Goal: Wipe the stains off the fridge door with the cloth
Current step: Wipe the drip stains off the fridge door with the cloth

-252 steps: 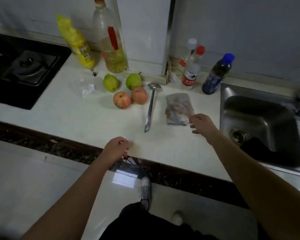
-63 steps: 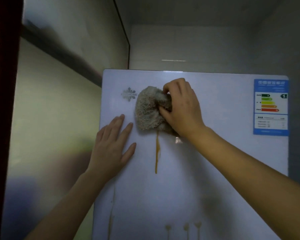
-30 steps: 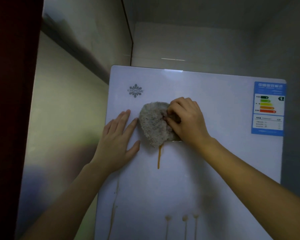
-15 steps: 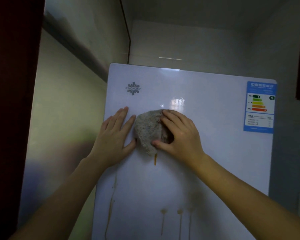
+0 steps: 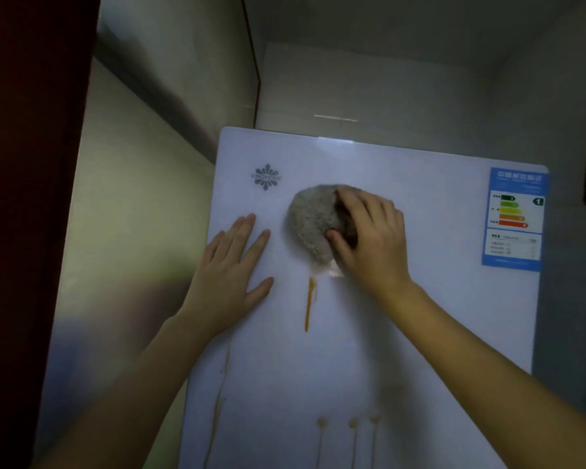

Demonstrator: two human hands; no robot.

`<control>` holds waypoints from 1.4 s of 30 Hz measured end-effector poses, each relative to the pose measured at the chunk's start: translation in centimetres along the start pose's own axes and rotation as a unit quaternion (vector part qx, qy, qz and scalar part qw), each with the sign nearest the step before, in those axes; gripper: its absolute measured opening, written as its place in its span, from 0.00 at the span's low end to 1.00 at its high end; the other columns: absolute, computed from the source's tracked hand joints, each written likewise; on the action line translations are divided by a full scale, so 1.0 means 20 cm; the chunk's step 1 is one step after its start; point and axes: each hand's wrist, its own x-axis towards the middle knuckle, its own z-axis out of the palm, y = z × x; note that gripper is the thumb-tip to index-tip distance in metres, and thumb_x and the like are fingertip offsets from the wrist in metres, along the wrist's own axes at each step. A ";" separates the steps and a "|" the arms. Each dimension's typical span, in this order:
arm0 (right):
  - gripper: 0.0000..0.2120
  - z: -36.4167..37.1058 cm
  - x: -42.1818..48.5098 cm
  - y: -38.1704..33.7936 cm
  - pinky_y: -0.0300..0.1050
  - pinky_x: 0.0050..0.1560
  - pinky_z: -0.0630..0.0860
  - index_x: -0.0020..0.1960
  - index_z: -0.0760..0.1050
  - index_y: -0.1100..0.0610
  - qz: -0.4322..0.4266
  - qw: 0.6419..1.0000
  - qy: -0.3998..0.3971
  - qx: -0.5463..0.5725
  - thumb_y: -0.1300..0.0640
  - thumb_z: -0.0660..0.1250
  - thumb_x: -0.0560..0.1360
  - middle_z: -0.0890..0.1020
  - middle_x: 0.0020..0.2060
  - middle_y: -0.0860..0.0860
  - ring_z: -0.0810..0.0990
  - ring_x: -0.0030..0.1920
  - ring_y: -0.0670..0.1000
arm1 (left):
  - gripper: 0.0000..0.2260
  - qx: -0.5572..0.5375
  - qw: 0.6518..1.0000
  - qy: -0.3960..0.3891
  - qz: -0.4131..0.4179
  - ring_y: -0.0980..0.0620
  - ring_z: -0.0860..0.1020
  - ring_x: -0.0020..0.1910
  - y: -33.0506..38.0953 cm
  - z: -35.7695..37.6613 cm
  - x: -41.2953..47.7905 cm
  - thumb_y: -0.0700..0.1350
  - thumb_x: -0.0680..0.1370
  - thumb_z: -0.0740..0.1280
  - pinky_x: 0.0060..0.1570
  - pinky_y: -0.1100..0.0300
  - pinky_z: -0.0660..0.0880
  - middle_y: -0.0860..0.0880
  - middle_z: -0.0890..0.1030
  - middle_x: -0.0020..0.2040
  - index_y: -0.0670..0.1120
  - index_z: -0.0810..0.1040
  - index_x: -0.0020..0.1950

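Observation:
The white fridge door [image 5: 437,299] fills the middle of the view. My right hand [image 5: 372,238] presses a fuzzy grey cloth [image 5: 310,221] against its upper part. An orange drip stain [image 5: 308,306] runs down just below the cloth. A longer streak [image 5: 219,401] runs near the door's left edge, and three small drips [image 5: 352,424] sit lower down. My left hand [image 5: 232,275] lies flat on the door, fingers spread, to the left of the cloth and apart from it.
A brand logo [image 5: 266,177] marks the door's upper left and a blue energy label [image 5: 513,218] its upper right. A pale wall [image 5: 132,231] stands close on the left, with a dark red panel [image 5: 21,198] beyond it. Grey wall rises behind the fridge.
My right hand has slid the cloth back up the door, uncovering more of the orange drip below it. My left hand has stayed flat on the door.

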 end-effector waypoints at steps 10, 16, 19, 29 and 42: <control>0.23 -0.01 -0.16 -0.05 0.52 0.58 0.70 0.66 0.79 0.54 -0.022 0.999 -0.030 0.018 0.47 0.73 0.73 0.78 0.63 0.56 0.73 0.62 0.58 | 0.28 -0.001 0.996 0.089 -0.005 0.39 0.67 0.77 0.01 0.03 -0.04 0.58 0.80 0.62 0.73 0.42 0.67 0.39 0.66 0.78 0.44 0.72 0.75; 0.25 0.10 0.12 -0.20 0.51 0.58 0.66 0.67 0.78 0.53 0.032 0.998 -0.027 0.053 0.46 0.74 0.73 0.78 0.63 0.56 0.73 0.63 0.59 | 0.27 0.004 0.992 0.128 -0.019 0.39 0.68 0.76 -0.01 0.11 -0.08 0.57 0.80 0.62 0.73 0.42 0.67 0.39 0.67 0.78 0.43 0.72 0.75; 0.25 0.15 0.22 -0.29 0.54 0.59 0.68 0.67 0.78 0.53 -0.018 0.997 -0.053 0.055 0.44 0.72 0.74 0.78 0.63 0.56 0.74 0.64 0.60 | 0.28 0.012 0.992 0.121 -0.019 0.40 0.66 0.78 -0.02 0.14 -0.08 0.59 0.81 0.60 0.75 0.42 0.65 0.39 0.67 0.78 0.44 0.71 0.76; 0.26 0.24 0.44 -0.34 0.43 0.57 0.61 0.69 0.76 0.50 0.031 0.997 -0.029 0.071 0.41 0.70 0.75 0.76 0.62 0.53 0.71 0.63 0.55 | 0.32 0.004 0.996 0.085 -0.019 0.44 0.51 0.83 -0.02 0.19 -0.11 0.62 0.83 0.53 0.80 0.42 0.55 0.43 0.53 0.83 0.47 0.55 0.83; 0.23 0.22 0.49 -0.21 0.44 0.57 0.61 0.68 0.76 0.49 0.121 0.989 0.045 0.067 0.43 0.69 0.75 0.75 0.61 0.52 0.70 0.63 0.54 | 0.31 0.003 0.996 0.091 -0.023 0.45 0.52 0.83 0.00 0.19 -0.12 0.61 0.83 0.53 0.80 0.44 0.53 0.43 0.53 0.84 0.46 0.56 0.82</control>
